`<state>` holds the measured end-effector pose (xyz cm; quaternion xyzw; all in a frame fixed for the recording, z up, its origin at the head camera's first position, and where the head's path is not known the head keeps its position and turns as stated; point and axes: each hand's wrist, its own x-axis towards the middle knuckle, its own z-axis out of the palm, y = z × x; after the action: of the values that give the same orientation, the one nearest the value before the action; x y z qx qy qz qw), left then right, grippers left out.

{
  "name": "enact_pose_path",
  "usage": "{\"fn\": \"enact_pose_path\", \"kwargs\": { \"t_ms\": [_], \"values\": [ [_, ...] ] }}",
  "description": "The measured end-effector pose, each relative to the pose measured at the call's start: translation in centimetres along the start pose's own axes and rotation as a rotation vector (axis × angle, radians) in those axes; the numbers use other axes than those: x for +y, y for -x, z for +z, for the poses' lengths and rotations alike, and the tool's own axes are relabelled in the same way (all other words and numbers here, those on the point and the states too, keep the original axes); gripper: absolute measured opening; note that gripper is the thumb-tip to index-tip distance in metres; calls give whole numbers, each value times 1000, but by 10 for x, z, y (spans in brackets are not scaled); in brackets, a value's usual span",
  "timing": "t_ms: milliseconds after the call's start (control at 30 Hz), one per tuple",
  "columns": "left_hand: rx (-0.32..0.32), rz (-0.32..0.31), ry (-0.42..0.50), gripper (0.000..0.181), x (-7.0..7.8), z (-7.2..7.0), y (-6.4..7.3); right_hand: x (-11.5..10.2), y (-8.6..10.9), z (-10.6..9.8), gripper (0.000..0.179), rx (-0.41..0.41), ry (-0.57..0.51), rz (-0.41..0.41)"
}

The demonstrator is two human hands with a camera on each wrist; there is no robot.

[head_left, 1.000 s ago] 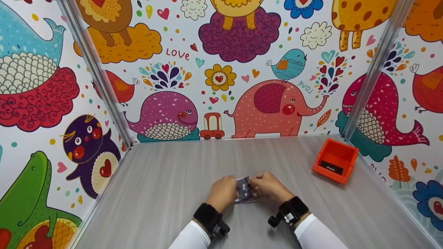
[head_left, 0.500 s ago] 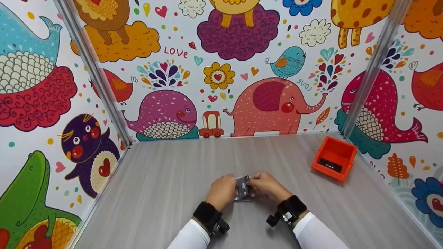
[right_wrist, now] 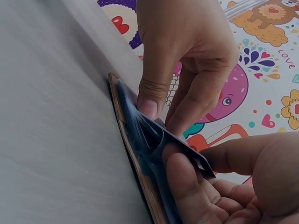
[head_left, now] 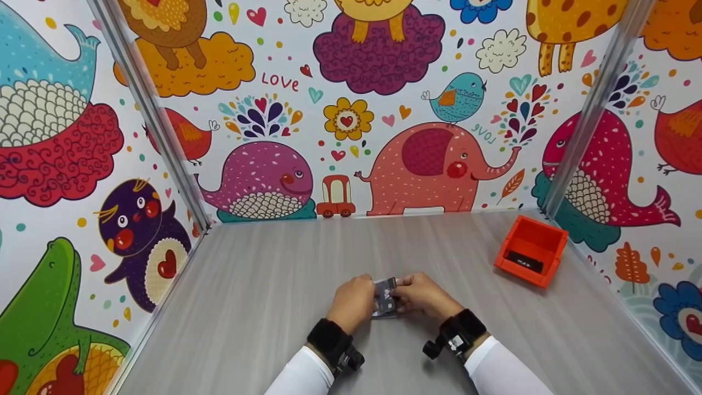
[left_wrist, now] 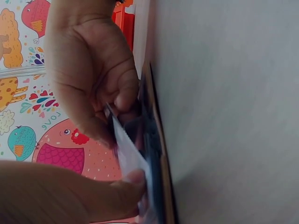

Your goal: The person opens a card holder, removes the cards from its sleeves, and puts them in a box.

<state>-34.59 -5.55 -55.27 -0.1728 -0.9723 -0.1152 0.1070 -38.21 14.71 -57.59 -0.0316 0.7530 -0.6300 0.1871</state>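
A dark card with white "VIP" lettering [head_left: 386, 300] lies at an angle over a card holder, between both hands low in the head view. In the right wrist view the card holder [right_wrist: 120, 114] has a brown edge and clear bluish plastic sleeves, and rests on the table. My left hand [head_left: 354, 303] pinches a sleeve, thumb on top. My right hand [head_left: 428, 296] grips the card's outer corner between thumb and fingers. The card's inner end reaches the sleeve's opening; how deep it sits is hidden. In the left wrist view the sleeve [left_wrist: 127, 149] stands lifted from the holder.
An orange bin [head_left: 531, 249] stands at the back right of the grey table [head_left: 263, 285], with a black item [head_left: 524, 261] inside. Walls with cartoon animal prints close off the back and both sides. Each wrist wears a black strap with a camera.
The dark card has turned slightly and lies more squarely over the holder. Both hands stay in nearly the same place and keep their grip.
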Motion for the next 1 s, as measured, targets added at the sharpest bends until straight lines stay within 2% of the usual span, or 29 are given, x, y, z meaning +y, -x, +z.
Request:
{"fn": "enact_pose_path", "kwargs": {
  "t_ms": [367,667,900,1000],
  "values": [
    [-9,22,10,20,-1,-1,1,-4,0,-8,6,125,45,-2],
    [-33,6,31,19,-1,0,2,-17,5,-23,9,238,238,-83],
    [-22,33,17,17,-2,-3,3,-34,11,-40,26,241,131,-64],
    [-4,41,14,17,-2,-3,4,-40,14,-48,27,269,147,-80]
  ]
}}
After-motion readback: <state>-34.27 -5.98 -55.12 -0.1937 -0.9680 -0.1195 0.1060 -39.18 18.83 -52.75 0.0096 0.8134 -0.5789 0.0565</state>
